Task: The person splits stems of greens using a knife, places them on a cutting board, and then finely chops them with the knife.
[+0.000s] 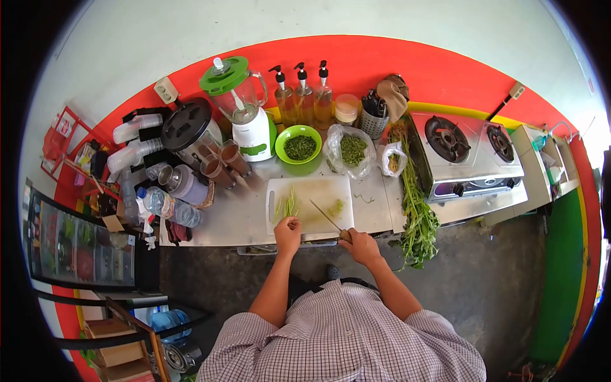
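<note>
My right hand [361, 247] is wrapped round the handle of a knife [327, 216], its blade slanting up and left over the white cutting board [312, 186]. My left hand [288, 235] is curled closed at the board's front left edge; whatever its fingers hold is hidden. Just beyond those fingers lie thin green stems [290, 204]. A small pile of chopped green pieces [335, 207] sits on the board's right side, past the blade. Behind the board stand a green bowl of chopped leaves [296, 132] and a clear plastic bag [349, 151] with more chopped greens.
A long bunch of leafy greens [417, 216] hangs over the counter's front edge, left of the gas stove [471, 153]. At the back are a blender [245, 105], pump bottles [304, 102] and a utensil holder [373, 121]. Brown-filled cups [216, 170] and a water bottle [170, 207] stand left.
</note>
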The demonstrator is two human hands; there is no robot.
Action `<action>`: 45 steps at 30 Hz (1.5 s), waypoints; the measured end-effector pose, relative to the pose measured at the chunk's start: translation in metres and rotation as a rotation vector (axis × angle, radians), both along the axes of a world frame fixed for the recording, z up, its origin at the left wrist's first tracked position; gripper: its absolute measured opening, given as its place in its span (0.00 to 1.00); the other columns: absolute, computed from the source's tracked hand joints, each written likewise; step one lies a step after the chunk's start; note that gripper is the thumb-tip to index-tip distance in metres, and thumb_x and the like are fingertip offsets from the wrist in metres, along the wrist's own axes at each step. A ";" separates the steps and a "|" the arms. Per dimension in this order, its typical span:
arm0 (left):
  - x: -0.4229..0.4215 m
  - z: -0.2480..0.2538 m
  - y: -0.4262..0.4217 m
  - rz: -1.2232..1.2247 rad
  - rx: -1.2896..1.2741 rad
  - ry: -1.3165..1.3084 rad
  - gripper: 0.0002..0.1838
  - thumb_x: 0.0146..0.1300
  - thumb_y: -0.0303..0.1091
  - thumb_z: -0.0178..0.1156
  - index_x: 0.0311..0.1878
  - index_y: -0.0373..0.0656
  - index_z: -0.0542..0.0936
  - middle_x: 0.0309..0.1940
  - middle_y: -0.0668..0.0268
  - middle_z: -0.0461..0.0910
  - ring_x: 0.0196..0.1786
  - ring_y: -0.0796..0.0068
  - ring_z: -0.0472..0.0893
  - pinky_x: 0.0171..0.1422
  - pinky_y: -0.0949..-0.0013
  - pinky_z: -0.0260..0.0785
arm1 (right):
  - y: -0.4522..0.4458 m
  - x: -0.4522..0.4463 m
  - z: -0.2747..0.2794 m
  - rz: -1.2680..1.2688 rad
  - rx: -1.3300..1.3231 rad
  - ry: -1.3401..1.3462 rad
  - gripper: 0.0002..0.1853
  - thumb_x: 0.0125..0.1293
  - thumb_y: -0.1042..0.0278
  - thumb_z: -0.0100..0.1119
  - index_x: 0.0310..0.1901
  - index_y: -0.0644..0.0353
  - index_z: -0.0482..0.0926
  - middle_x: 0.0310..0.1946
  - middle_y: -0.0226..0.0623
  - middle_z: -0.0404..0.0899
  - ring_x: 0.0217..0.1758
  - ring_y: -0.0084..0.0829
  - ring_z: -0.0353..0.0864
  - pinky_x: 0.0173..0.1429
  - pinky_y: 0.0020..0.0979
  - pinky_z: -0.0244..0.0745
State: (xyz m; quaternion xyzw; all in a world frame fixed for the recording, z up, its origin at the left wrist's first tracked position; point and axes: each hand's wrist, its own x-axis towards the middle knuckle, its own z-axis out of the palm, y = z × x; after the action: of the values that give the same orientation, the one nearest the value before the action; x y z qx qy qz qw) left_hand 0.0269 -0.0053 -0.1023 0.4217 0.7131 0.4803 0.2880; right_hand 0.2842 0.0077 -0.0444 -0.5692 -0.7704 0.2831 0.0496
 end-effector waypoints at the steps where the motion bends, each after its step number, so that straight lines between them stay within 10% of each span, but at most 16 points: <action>1: -0.006 0.001 -0.002 0.040 0.007 0.033 0.08 0.60 0.25 0.66 0.42 0.33 0.85 0.31 0.61 0.84 0.31 0.71 0.83 0.39 0.67 0.75 | -0.002 0.008 -0.003 0.006 0.013 0.043 0.24 0.67 0.45 0.65 0.48 0.60 0.79 0.36 0.54 0.86 0.41 0.57 0.85 0.46 0.53 0.80; 20: -0.020 0.019 0.010 -0.057 -0.101 0.510 0.16 0.54 0.30 0.72 0.48 0.48 0.85 0.43 0.59 0.78 0.52 0.53 0.77 0.56 0.53 0.73 | 0.010 0.048 0.007 -0.140 0.040 0.116 0.22 0.62 0.45 0.70 0.43 0.58 0.88 0.32 0.48 0.86 0.39 0.51 0.86 0.45 0.47 0.79; 45: 0.044 0.024 0.024 -0.324 -0.060 0.349 0.04 0.56 0.27 0.68 0.35 0.41 0.87 0.35 0.57 0.84 0.42 0.54 0.84 0.48 0.57 0.76 | 0.027 0.007 -0.003 -0.099 -0.093 0.285 0.22 0.67 0.53 0.65 0.46 0.69 0.81 0.34 0.57 0.85 0.40 0.57 0.85 0.47 0.48 0.78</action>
State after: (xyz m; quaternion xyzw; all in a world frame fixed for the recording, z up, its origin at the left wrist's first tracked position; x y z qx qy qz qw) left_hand 0.0708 0.0185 -0.0782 0.5984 0.6890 0.3263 0.2463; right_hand 0.2910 0.0346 -0.0473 -0.5623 -0.7125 0.3937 0.1457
